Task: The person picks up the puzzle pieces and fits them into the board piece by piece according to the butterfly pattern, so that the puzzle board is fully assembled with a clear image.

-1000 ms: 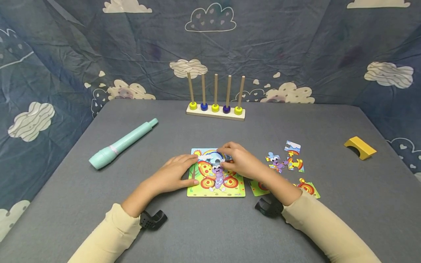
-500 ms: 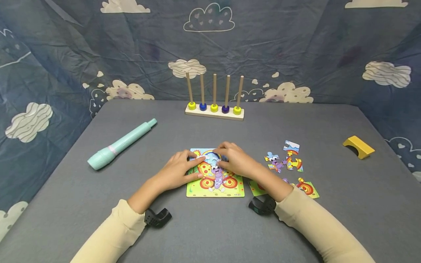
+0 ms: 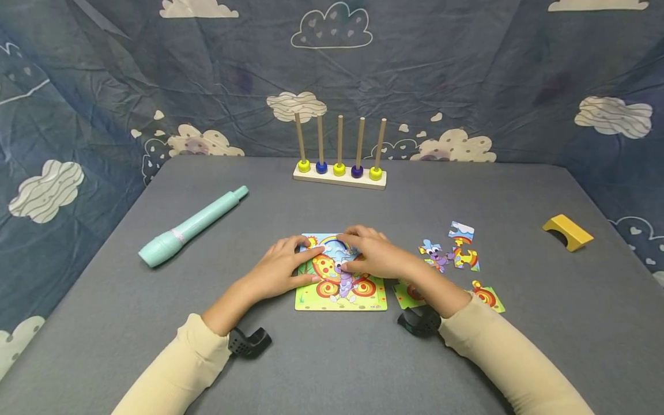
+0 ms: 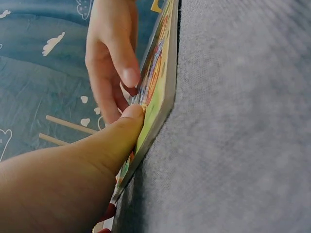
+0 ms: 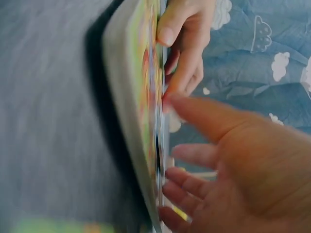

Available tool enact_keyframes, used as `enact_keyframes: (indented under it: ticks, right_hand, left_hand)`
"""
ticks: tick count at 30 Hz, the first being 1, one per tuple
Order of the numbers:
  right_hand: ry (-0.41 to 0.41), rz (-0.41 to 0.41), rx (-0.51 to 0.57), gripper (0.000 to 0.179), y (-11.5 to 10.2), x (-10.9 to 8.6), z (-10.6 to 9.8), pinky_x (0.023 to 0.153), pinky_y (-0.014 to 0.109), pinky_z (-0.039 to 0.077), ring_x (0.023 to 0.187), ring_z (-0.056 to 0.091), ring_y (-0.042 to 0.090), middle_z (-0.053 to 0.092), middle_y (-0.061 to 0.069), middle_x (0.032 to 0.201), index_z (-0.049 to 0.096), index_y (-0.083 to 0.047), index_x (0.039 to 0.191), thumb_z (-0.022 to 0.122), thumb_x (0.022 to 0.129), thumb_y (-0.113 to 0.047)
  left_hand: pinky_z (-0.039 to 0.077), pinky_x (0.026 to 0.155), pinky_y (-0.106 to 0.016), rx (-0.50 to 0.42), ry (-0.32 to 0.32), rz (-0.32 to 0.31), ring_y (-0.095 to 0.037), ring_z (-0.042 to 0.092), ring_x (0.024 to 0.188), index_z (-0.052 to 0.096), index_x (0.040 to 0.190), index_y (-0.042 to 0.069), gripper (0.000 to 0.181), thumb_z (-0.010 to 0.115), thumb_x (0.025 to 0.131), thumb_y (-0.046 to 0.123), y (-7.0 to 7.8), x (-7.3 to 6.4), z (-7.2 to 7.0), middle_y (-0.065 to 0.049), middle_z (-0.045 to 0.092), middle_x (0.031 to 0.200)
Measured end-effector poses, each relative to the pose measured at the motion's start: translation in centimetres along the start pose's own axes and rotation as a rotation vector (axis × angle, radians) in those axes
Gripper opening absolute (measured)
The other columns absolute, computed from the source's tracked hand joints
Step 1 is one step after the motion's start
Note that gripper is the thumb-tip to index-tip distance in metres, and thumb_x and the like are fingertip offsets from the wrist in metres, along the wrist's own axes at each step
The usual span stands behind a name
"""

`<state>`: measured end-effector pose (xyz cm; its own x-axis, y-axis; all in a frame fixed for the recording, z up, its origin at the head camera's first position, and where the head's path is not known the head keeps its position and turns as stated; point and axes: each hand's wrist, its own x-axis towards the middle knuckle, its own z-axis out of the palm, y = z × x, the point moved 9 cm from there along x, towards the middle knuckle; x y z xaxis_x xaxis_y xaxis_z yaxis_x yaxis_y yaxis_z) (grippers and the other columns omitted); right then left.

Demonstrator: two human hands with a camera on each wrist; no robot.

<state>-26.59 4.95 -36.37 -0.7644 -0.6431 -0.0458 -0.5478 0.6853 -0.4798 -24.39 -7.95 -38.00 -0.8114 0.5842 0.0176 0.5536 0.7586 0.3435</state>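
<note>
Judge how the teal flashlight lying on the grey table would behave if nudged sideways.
The teal flashlight looks round-bodied and lies on its side, so it would probably roll. Its wider head end suggests it would curve, not run straight. It seems rigid plastic, likely light.

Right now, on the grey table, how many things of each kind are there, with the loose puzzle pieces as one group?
Colourful butterfly puzzle board: 1
Group of loose puzzle pieces: 1
Teal plastic toy torch: 1
Wooden five-peg rack with yellow and blue rings: 1
Yellow wooden arch block: 1
Total: 5
</note>
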Motion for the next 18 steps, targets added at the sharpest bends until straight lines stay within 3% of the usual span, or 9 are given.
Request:
enact_keyframes:
  ticks: [3, 6, 14, 18]
  right_hand:
    - [0.012, -0.012, 0.078, 0.064, -0.2, -0.8, -1.2, 0.097, 0.050, 0.028, 0.123, 0.031, 0.030, 0.034, 0.013, 0.134, 0.038, -0.010, 0.137, 0.063, 0.083, -0.033]
    - [0.084, -0.037, 0.131, 0.065, -0.5, -2.0, -3.3, 0.096, 0.050, 0.030, 0.124, 0.030, 0.030, 0.031, 0.014, 0.137, 0.035, -0.011, 0.138, 0.064, 0.083, -0.031]
    - [0.440, -0.057, 0.141, 0.069, 1.3, -7.4, -10.4, 0.093, 0.055, 0.030, 0.122, 0.034, 0.030, 0.036, 0.009, 0.136, 0.038, -0.012, 0.136, 0.072, 0.077, -0.020]
    - [0.572, -0.022, 0.150, 0.068, 4.0, -10.0, -12.4, 0.095, 0.038, 0.031, 0.117, 0.039, 0.024, 0.042, 0.006, 0.131, 0.042, -0.011, 0.134, 0.074, 0.074, -0.007]
  left_hand:
    - [0.026, 0.096, -0.044, 0.002, 0.001, 0.000, -0.025, 0.034, 0.113, 0.040, 0.137, 0.026, 0.057, 0.053, 0.086, 0.047, 0.0, 0.0, 0.0, -0.004, 0.036, 0.127]
    - [0.026, 0.095, -0.043, 0.005, 0.008, 0.003, -0.025, 0.034, 0.113, 0.040, 0.137, 0.027, 0.057, 0.054, 0.085, 0.048, 0.1, 0.0, -0.1, -0.003, 0.037, 0.126]
    - [0.025, 0.097, -0.043, 0.003, 0.007, -0.004, -0.025, 0.032, 0.115, 0.040, 0.137, 0.027, 0.057, 0.054, 0.085, 0.047, 0.0, 0.0, -0.1, -0.003, 0.036, 0.127]
    - [0.025, 0.096, -0.042, 0.006, 0.004, -0.001, -0.024, 0.032, 0.114, 0.040, 0.137, 0.027, 0.058, 0.054, 0.085, 0.048, 0.0, 0.1, 0.0, -0.003, 0.036, 0.127]
